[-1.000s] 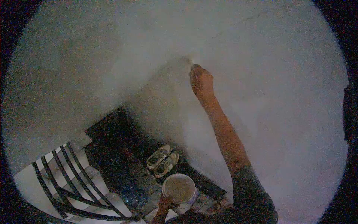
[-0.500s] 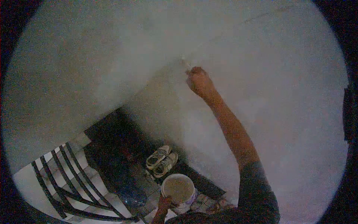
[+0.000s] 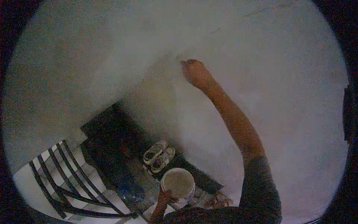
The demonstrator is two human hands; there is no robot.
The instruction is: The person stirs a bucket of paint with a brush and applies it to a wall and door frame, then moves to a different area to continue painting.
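Observation:
My right hand [image 3: 195,72] is raised against the pale wall [image 3: 283,93], near the corner line, with its fingers closed. What it holds is too blurred to make out in this frame. Low in the view, my left hand [image 3: 165,198] grips the near left side of a white bucket [image 3: 178,183], fingers at its rim. The bucket stands upright and shows a pale, greyish inside.
A pair of worn shoes [image 3: 159,155] sits beyond the bucket on a dark surface [image 3: 112,145]. At lower left is a dark curved metal railing [image 3: 74,198] over pale tiles. A bluish object [image 3: 132,194] lies left of the bucket.
My right hand has moved slightly left and up along the wall, and the light tip seen beyond its fingers no longer shows. Shoes and bucket appear slightly higher in the view.

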